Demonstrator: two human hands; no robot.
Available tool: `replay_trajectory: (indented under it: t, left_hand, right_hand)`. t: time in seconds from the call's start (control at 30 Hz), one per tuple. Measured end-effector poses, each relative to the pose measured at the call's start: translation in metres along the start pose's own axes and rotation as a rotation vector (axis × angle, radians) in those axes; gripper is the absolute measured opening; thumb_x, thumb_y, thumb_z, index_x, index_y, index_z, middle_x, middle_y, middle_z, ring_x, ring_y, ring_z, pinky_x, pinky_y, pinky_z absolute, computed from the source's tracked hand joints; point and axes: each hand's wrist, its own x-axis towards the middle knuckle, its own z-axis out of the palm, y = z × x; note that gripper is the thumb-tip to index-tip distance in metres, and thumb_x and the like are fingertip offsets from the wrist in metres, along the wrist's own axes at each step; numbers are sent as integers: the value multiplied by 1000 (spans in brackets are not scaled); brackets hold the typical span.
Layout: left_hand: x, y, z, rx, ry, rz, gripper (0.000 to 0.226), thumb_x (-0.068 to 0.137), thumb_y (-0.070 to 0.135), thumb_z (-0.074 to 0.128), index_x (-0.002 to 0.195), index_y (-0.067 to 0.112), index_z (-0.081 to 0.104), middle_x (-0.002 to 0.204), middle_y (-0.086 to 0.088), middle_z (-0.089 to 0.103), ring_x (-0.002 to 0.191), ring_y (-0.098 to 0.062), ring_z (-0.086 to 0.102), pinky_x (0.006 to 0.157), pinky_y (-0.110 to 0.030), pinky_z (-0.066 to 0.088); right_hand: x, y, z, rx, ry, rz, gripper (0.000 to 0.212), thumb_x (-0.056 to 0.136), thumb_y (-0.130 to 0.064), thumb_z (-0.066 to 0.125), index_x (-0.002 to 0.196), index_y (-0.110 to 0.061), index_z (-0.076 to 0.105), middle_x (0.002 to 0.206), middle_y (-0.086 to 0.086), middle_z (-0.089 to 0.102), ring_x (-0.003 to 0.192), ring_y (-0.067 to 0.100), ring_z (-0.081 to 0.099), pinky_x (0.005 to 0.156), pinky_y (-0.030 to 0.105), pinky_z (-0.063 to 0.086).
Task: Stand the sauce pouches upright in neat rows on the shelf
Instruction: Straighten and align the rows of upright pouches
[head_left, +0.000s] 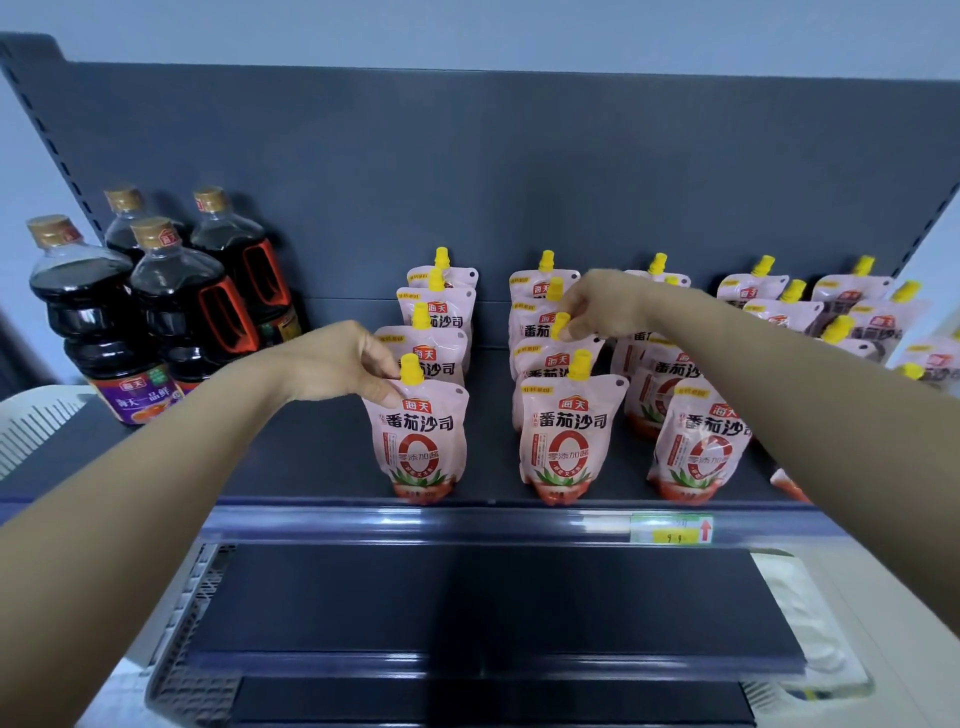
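Observation:
Pink sauce pouches with yellow caps stand upright in rows running front to back on the dark shelf. My left hand grips the top of the front pouch of the left row, fingers at its yellow cap. My right hand pinches the cap of the second pouch in the middle row, behind that row's front pouch. A third row's front pouch leans slightly beside my right forearm. Further pouches at the right stand less evenly, partly hidden by my arm.
Several dark soy sauce bottles stand at the shelf's left. A price label sits on the shelf's front rail. A lower dark shelf lies below. A white basket edge shows at far left.

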Motion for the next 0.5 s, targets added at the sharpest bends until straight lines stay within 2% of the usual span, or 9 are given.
replay_trajectory:
  t: [0.07,0.13,0.2,0.27,0.3,0.37,0.43,0.5]
  left_hand:
    - [-6,2,-3,-66,-42,9,25,69,49,73,82,28,76,87,13,75,89,0,65,92,-23,43]
    - [-5,3,-8,-187,65,42,45,64,68,65,79,27,75,82,8,76,85,-5,68,85,-20,48]
    - [5,1,-12,-176,270,63,40,71,57,66,71,17,72,73,0,72,75,-12,66,79,-22,49]
    - [18,-2,-13,-104,408,27,17,81,29,68,82,12,68,82,-2,68,80,-14,61,81,-26,42]
    - [23,-3,-12,-77,417,2,16,82,20,68,94,10,67,91,-2,67,88,-15,60,84,-26,40]
    - [35,-5,-10,-53,374,-52,31,83,13,66,113,5,61,109,-5,64,102,-18,58,91,-26,39]
    - [42,-3,-7,-54,342,-54,33,84,10,65,116,3,60,115,-8,63,105,-18,57,94,-26,39]
    - [48,-2,-5,-55,323,-33,24,84,7,64,108,1,65,108,-10,67,96,-16,58,93,-28,42]
  right_hand:
    - [4,0,3,9,-17,4,31,88,-24,64,104,3,67,98,21,68,87,30,61,91,43,50]
    - [6,1,3,5,-21,4,32,89,-25,63,103,4,66,99,21,68,82,27,60,90,44,51]
    - [6,1,2,-14,-37,2,31,90,-25,61,94,5,64,89,19,65,78,24,56,82,40,50]
    - [6,-1,1,-41,-63,4,27,92,-26,58,87,1,61,84,15,61,77,23,56,74,35,45]
    - [6,-2,0,-49,-78,7,27,93,-26,57,90,1,62,84,15,61,77,22,56,73,33,43]
    - [7,-4,-1,-59,-105,18,31,94,-26,55,100,3,64,86,15,62,78,22,57,76,33,43]
    - [8,-5,-2,-71,-123,36,32,95,-26,54,106,2,63,88,15,63,79,22,59,78,34,44]
    - [9,-6,-4,-82,-133,48,31,96,-27,52,105,1,62,91,16,63,80,21,61,80,34,45]
